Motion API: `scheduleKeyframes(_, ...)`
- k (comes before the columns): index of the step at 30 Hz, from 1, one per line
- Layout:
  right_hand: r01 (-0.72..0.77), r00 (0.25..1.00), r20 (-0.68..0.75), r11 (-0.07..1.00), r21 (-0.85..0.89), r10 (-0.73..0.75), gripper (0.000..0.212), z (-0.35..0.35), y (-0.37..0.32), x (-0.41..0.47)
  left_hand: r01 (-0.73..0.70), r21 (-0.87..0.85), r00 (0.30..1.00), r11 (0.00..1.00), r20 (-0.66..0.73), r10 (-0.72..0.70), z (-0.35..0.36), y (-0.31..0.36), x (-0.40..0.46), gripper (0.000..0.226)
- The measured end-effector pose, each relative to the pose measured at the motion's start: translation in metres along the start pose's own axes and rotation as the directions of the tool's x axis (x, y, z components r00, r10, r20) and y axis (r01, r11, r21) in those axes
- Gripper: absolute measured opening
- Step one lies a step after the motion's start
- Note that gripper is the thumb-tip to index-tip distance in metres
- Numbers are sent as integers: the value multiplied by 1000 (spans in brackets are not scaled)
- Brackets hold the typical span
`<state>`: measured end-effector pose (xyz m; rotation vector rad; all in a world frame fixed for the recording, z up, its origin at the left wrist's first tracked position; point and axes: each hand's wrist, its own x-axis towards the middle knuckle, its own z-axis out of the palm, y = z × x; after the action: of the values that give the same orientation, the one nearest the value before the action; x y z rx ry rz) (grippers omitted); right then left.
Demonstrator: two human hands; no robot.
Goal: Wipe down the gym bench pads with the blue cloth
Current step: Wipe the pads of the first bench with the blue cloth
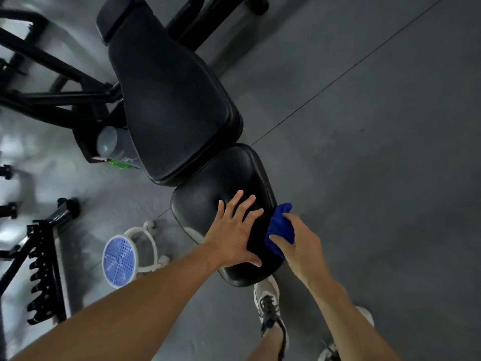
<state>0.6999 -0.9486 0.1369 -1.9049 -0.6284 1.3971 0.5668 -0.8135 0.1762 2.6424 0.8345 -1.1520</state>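
On the seat pad (pixel 208 194) of the gym bench, low in the middle of the view, both hands are at work. The left hand (pixel 231 235) lies flat on the pad with the fingers spread and straight, so its grip is released; it seems to steady the person or the pad. The right hand (pixel 299 243) has its grip clenched around the blue cloth (pixel 279 225), which is bunched against the pad's right edge, at about 3 o'clock from the left hand and just beside it.

I judge that the wiping of the seat pad is in hand, at its right side. The long back pad (pixel 171 100) stretches away toward 11 o'clock and touches no cloth now, so it probably waits for its turn. The next move calls for dragging the cloth across the seat surface toward 9 o'clock; the left hand lies in this path and must lift or slide away first.

The right edge of the seat pad drops to the grey floor (pixel 364 152), which gives open room at 3 o'clock for the arm. At 8 o'clock a round blue-and-white object (pixel 119 259) stands on the floor, and a bottle (pixel 112 144) lies beside the back pad at 10 o'clock, near the black frame (pixel 65 82); there the room is tighter. A shoe (pixel 268 306) stands at 6 o'clock, just below the pad's near end.
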Motion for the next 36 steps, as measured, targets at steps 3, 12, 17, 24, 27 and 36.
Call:
scheduleKeyframes(3, 73, 997, -36, 997, -9, -74, 59, 7, -6, 27, -2, 6, 1000, 1000, 10, 1, 3, -1, 1, 130)
scheduleKeyframes(12, 86, 993, -81, 994, 67, -80, 48, 3, -4, 25, -15, 11, 1000, 1000, 5, 15, 5, 0, 3, 134)
scheduleKeyframes(17, -10, 999, -35, 987, 158, 15, 46, 8, -3, 8, 0, 11, 999, 1000, 35, 0, 2, 0, 3, 133)
scheduleKeyframes(24, 146, 989, -28, 980, 134, -144, 47, -2, -51, 104, -13, 11, 1000, 1000, 9, 13, 3, -4, 5, 132)
scheduleKeyframes(27, 91, 996, 6, 984, 155, -93, 46, -5, -35, 81, -16, 18, 1000, 1000, 0, 16, 0, -3, 6, 131)
scheduleKeyframes(36, 47, 998, 45, 995, 82, -51, 43, -10, -50, 100, 279, -254, 951, 926, -63, -303, -35, -24, 36, 155)
